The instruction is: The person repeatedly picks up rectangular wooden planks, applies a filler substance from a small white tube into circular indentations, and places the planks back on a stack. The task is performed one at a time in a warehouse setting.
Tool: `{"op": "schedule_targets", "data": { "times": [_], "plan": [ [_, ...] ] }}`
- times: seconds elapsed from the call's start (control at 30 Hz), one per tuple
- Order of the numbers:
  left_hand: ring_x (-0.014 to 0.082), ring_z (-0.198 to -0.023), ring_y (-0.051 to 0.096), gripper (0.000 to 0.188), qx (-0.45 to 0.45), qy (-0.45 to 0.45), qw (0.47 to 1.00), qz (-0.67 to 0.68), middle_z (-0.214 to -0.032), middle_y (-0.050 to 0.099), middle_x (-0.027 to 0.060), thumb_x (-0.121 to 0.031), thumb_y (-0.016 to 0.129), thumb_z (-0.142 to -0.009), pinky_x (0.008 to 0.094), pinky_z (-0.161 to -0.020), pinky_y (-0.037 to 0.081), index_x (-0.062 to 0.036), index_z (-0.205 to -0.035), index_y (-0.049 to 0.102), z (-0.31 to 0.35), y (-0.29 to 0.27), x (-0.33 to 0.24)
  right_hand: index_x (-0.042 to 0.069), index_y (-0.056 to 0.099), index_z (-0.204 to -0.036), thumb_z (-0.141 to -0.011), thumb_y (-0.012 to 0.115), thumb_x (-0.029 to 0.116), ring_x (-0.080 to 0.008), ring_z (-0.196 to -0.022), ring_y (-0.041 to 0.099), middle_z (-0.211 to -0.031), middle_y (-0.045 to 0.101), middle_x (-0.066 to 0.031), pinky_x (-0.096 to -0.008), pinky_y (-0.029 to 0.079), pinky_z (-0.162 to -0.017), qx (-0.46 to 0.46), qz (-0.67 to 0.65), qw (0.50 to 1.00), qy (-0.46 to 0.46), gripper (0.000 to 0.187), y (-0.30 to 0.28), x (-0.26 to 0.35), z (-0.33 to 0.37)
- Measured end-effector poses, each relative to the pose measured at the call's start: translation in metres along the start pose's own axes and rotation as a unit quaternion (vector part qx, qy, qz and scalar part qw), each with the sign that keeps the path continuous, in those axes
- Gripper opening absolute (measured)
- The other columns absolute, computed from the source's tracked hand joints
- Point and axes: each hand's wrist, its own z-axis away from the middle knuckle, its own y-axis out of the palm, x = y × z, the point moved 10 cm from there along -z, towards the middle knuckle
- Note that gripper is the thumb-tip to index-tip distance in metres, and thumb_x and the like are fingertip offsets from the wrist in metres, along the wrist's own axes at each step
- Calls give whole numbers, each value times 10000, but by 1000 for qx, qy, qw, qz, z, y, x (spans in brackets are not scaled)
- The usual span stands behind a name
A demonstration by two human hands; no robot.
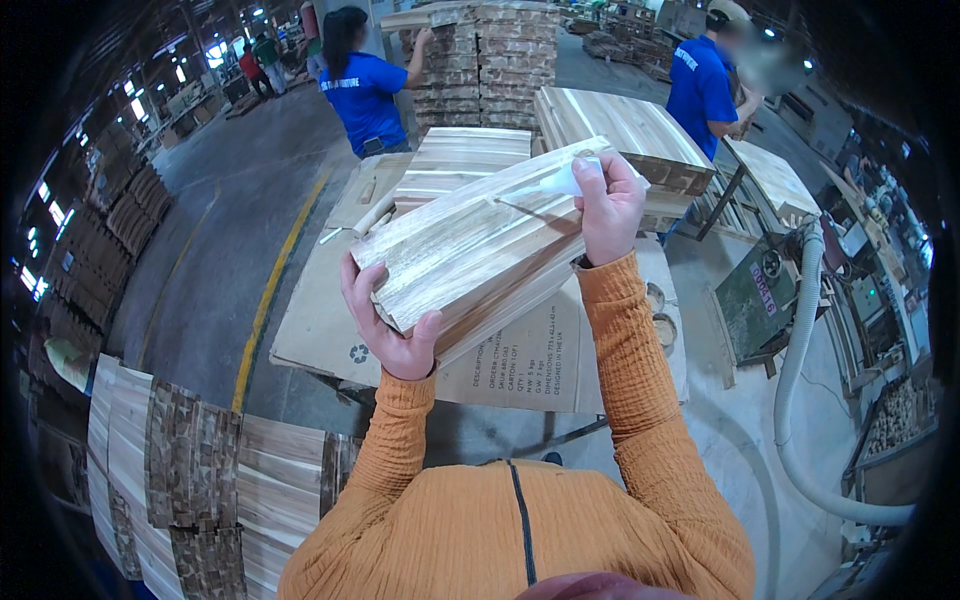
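Note:
A pale laminated wooden board [450, 250] lies slanted in front of me, on top of more boards [510, 310]. My left hand [395, 335] is closed around its near left corner, thumb on the front edge and fingers at the end. Over the board's far right part, my right hand [612, 210] is closed on a small white squeeze bottle [562, 183], whose thin nozzle points left, close to the wood. A dark streak runs across the board just below the nozzle. Whether the nozzle touches the wood I cannot tell.
Printed cardboard [330, 320] covers the worktable. A pale rod-shaped object [375, 212] lies beyond the board's left end. Board stacks stand behind [470, 155], at the back right [620, 130] and lower left [280, 470]. Two people in blue shirts stand beyond. A grey hose [795, 380] curves at right.

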Motion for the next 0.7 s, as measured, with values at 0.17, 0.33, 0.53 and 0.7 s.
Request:
{"op": "schedule_targets", "data": {
  "times": [0.17, 0.33, 0.53, 0.7],
  "plan": [
    [371, -1303, 321, 742, -1, 2, 1000, -6, -1397, 295, 293, -503, 696, -735, 436, -1028, 286, -22, -1242, 445, 0, 0, -1, 12, 598, -840, -871, 634, 174, -17, -575, 464, -680, 543, 37, -173, 375, -489, -6, 1, 1000, -2, 169, -2, 1, 0],
    [356, -1285, 342, 748, 0, 2, 1000, -5, -1398, 294, 288, -504, 697, -734, 424, -1021, 295, -23, -1247, 442, 0, 0, -1, 9, 598, -825, -865, 632, 157, -15, -586, 454, -688, 544, 37, -174, 367, -504, -8, -4, 1000, 6, 157, -1, 0, 0],
    [346, -1281, 347, 755, -1, -2, 1000, 0, -1400, 293, 281, -506, 699, -734, 420, -1019, 298, -19, -1249, 438, 0, 0, -1, 2, 598, -821, -858, 633, 149, -18, -601, 448, -691, 547, 38, -185, 367, -522, -11, 7, 1000, -5, 156, -2, 1, 0],
    [348, -1280, 348, 761, 3, 4, 1000, -13, -1401, 293, 281, -506, 701, -734, 422, -1018, 302, -14, -1251, 435, 0, 0, -2, 10, 597, -810, -856, 631, 147, -13, -581, 439, -677, 534, 44, -180, 352, -505, -19, -3, 1000, -7, 149, -4, 1, 0]
  ]
}}
